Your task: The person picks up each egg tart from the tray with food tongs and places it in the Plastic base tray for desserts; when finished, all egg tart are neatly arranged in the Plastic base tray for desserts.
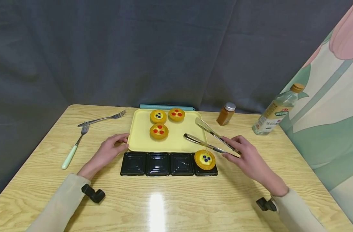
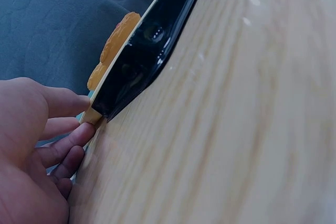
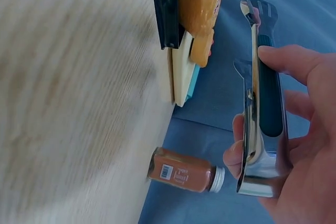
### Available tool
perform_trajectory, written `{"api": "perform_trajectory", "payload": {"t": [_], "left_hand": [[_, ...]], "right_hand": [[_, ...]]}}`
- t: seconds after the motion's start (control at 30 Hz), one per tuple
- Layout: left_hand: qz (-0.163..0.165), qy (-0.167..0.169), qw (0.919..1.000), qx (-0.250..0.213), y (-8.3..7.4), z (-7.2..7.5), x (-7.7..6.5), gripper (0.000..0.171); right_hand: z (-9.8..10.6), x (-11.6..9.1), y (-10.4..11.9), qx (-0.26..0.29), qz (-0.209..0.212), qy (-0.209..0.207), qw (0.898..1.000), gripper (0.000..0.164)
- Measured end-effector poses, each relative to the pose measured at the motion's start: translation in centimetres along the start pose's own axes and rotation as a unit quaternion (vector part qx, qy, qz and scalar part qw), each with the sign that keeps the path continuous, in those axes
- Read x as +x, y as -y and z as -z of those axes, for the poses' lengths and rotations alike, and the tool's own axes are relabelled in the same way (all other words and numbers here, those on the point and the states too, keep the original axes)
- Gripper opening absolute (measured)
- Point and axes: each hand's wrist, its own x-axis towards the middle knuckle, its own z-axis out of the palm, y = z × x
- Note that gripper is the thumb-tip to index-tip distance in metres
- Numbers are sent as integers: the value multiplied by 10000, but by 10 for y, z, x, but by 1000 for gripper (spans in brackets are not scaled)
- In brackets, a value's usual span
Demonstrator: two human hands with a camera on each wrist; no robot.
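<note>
My left hand [image 1: 110, 149] pinches the left edge of a pale yellow tray [image 1: 141, 141] between thumb and fingers. My right hand [image 1: 247, 158] grips metal tongs [image 3: 271, 90] with dark handle pads. Spread apart, the tong tips hang over the tray's right side with nothing between them. On the tray sit two egg tarts with red dots, one at the back [image 1: 176, 114] and one in front [image 1: 159, 131], beside a blue-dotted tart [image 1: 158, 116]. Another blue-dotted tart [image 1: 205, 159] rests in the rightmost compartment of a black plastic tray [image 1: 158, 163]; its other three compartments are empty.
Two forks lie at left, one with a pale green handle [image 1: 70, 157], one all metal [image 1: 102, 119]. A teal strip [image 1: 167, 107] lies behind the yellow tray. A brown spice jar [image 1: 226, 114] and a clear labelled bottle [image 1: 276, 111] stand at back right.
</note>
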Motion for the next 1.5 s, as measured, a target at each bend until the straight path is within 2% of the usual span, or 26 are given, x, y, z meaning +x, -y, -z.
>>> {"api": "perform_trajectory", "payload": {"t": [0.47, 1.07, 1.5], "left_hand": [[42, 2, 10000, 22, 0, 0, 1, 53], [70, -55, 10000, -4, 0, -1, -1, 53], [52, -59, 10000, 46, -2, -1, -1, 53]], "right_hand": [[-15, 32, -11, 98, -460, 417, 9980, 54], [-33, 69, -21, 75, -482, 493, 9976, 53], [-45, 90, -17, 16, -577, 533, 9969, 54]]}}
